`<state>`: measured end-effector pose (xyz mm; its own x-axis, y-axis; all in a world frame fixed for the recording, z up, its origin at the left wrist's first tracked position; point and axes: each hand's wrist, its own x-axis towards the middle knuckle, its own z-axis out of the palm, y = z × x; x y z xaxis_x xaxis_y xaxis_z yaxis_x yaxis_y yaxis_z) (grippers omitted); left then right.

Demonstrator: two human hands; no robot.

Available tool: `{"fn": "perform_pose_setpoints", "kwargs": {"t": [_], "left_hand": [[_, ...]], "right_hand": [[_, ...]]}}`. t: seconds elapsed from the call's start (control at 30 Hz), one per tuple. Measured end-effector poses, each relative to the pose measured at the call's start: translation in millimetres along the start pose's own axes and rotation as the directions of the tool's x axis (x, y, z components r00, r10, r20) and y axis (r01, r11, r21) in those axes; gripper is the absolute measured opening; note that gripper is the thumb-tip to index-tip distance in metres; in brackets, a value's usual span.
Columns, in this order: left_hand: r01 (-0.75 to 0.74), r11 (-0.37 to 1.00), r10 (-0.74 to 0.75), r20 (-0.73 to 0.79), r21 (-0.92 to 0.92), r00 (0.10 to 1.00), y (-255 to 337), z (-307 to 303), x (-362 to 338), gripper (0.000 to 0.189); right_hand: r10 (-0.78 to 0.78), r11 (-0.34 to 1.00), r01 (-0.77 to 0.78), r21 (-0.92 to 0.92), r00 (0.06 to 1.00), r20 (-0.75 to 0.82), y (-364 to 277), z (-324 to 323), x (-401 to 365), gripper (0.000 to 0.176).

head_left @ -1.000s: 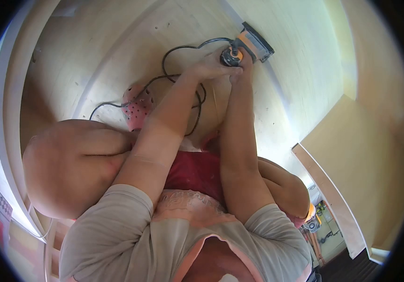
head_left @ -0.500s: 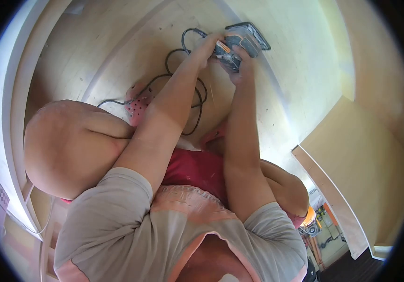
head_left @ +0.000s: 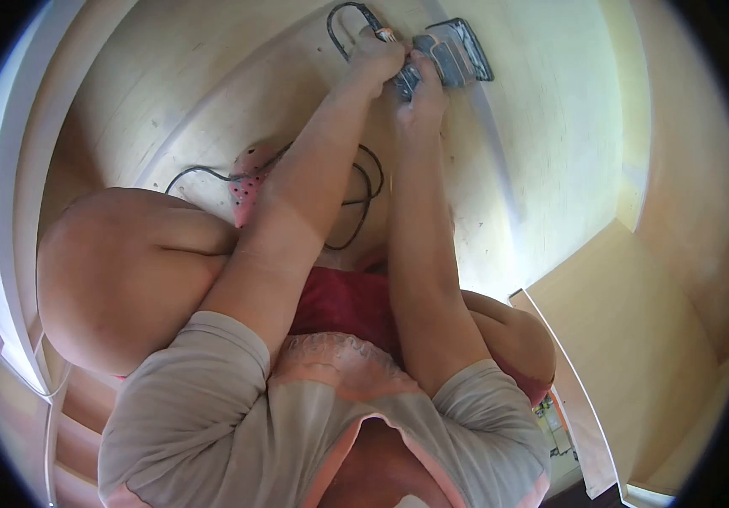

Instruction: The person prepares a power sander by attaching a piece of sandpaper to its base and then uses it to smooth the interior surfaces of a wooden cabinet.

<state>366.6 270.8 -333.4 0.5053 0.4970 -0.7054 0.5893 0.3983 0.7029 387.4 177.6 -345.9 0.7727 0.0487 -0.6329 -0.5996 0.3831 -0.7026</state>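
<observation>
A grey and black electric sander (head_left: 449, 52) with orange trim is at the top of the head view, its flat sanding pad edge facing right against the pale wooden surface (head_left: 542, 135). My left hand (head_left: 374, 63) is closed around the rear end of the body, close to where the black cord (head_left: 338, 25) comes out. Just to the right, my right hand (head_left: 424, 95) grips the near side of the sander, thumb lying along the body. Both arms are stretched forward. The palms and most of the gripping fingers are hidden.
The cord loops behind my left forearm, past a pink clog with holes (head_left: 247, 182) on my foot. A raised wooden panel (head_left: 627, 339) stands at the right. A pale upright frame (head_left: 21, 186) runs along the left, with wooden shelves (head_left: 85, 423) below it.
The sander and both hands have moved farther from my body, up in the view. My left hand looks turned more over the rear of the sander. The camera view has shifted slightly.
</observation>
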Motion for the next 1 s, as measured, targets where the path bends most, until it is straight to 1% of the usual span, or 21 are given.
{"fn": "perform_pose_setpoints", "kwargs": {"t": [0.03, 0.1, 0.13, 0.2, 0.23, 0.3, 0.37, 0.43, 0.5, 0.53, 0.6, 0.63, 0.7, 0.73, 0.8, 0.83, 0.9, 0.93, 1.0], "left_hand": [[0.003, 1.000, -0.003, 0.007, 0.003, 1.000, 0, 2, -1, 0.065], [0.044, 0.997, -0.046, 0.023, 0.064, 0.999, -2, 3, -8, 0.062], [0.047, 0.997, -0.049, 0.027, 0.068, 0.998, -5, 6, -16, 0.062], [0.009, 0.988, -0.017, 0.048, 0.157, 0.999, -11, 15, -28, 0.062], [0.012, 0.987, -0.021, 0.056, 0.159, 0.998, -14, 19, -32, 0.062], [-0.015, 0.992, 0.008, 0.056, 0.126, 0.998, -19, 22, -39, 0.063], [0.000, 0.993, -0.006, 0.049, 0.120, 0.999, -15, 19, -39, 0.063], [0.000, 0.994, -0.003, 0.035, 0.108, 0.999, -10, 15, -33, 0.063], [-0.031, 0.999, 0.030, 0.034, 0.035, 0.999, -8, 9, -23, 0.063], [-0.033, 0.999, 0.032, 0.027, 0.032, 0.999, -7, 7, -18, 0.063], [-0.024, 0.999, 0.026, 0.057, -0.041, 0.998, -8, 4, -9, 0.062], [-0.017, 0.999, 0.020, 0.055, -0.042, 0.998, -12, 6, -8, 0.062], [-0.030, 0.999, 0.030, 0.015, -0.011, 0.999, -11, 12, -11, 0.059], [-0.032, 0.999, 0.033, 0.020, -0.010, 0.999, -9, 14, -17, 0.059], [-0.022, 0.995, 0.022, -0.001, 0.098, 1.000, -7, 17, -36, 0.059], [-0.026, 0.995, 0.025, 0.005, 0.099, 1.000, -8, 19, -41, 0.059], [-0.014, 0.994, 0.010, 0.031, 0.111, 0.999, -14, 23, -47, 0.061], [-0.016, 0.994, 0.012, 0.034, 0.113, 0.999, -18, 24, -44, 0.061], [0.029, 0.999, -0.030, 0.070, 0.014, 0.997, -17, 24, -42, 0.062]], "right_hand": [[-0.002, 1.000, 0.002, 0.001, 1.000, -0.008, 0, -3, 0, 0.045], [-0.077, 0.997, 0.078, 0.014, 0.996, -0.047, 2, -10, -3, 0.047], [-0.077, 0.997, 0.078, 0.015, 0.996, -0.054, 1, -18, -8, 0.047], [-0.095, 0.995, 0.096, 0.012, 0.995, -0.033, -4, -35, -14, 0.049], [-0.098, 0.995, 0.098, 0.011, 0.994, -0.042, -5, -42, -13, 0.049], [-0.065, 0.998, 0.066, 0.022, 0.998, -0.025, -4, -53, -14, 0.047], [-0.055, 0.998, 0.055, 0.013, 0.998, -0.027, -2, -53, -11, 0.046], [-0.051, 0.999, 0.051, 0.009, 0.999, -0.012, -6, -39, -13, 0.045], [-0.075, 0.997, 0.076, 0.012, 0.997, -0.026, -7, -19, -18, 0.043], [-0.072, 0.997, 0.073, 0.011, 0.997, -0.019, -11, -7, -24, 0.043], [-0.045, 0.990, 0.032, -0.139, 0.995, -0.087, -17, 7, -34, 0.025], [-0.040, 0.989, 0.027, -0.144, 0.995, -0.088, -13, 3, -30, 0.025], [0.024, 0.999, -0.024, -0.025, 1.000, -0.012, -9, -9, -19, 0.027], [0.019, 1.000, -0.019, -0.023, 1.000, -0.014, -9, -17, -18, 0.027], [-0.001, 0.997, 0.003, 0.082, 1.000, -0.021, -12, -32, -21, 0.038], [-0.007, 0.996, 0.009, 0.084, 1.000, -0.024, -13, -37, -24, 0.038], [-0.014, 0.999, 0.017, 0.044, 0.997, -0.075, -14, -44, -28, 0.036], [-0.017, 0.999, 0.020, 0.046, 0.997, -0.076, -14, -45, -29, 0.036], [-0.055, 0.994, 0.051, -0.093, 0.998, -0.039, -13, -45, -29, 0.031]]}}
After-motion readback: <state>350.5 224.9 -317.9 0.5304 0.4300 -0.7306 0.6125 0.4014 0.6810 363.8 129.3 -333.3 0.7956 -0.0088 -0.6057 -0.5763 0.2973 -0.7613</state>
